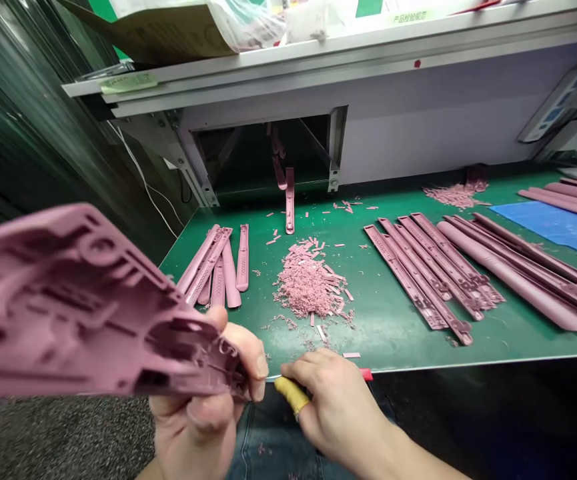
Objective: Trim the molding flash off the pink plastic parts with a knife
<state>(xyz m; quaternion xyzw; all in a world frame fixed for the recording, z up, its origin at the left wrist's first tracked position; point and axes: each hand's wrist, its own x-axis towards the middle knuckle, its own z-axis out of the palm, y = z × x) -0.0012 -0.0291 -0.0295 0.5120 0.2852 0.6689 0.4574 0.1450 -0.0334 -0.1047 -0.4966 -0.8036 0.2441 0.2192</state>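
A long pink plastic part (93,307) fills the lower left, its ribbed hollow side facing me, its far end near the camera and blurred. My left hand (218,393) is closed around its right end, where small curled shavings cling. Just to the right, my right hand (331,397) is closed on a thin tool with a red end (366,375); the tool's tip, by the left fingers, is hard to make out. Yellow tape (292,395) wraps the right thumb. Beyond the hands, pink shavings and small strips (311,283) lie heaped on the green table (278,333).
Pink parts (218,267) lie at the table's left, more rows (428,267) at the right. A blue sheet (558,227) is at far right. Above the table runs a metal shelf (288,67). One pink part (289,203) lies before the opening in the back panel.
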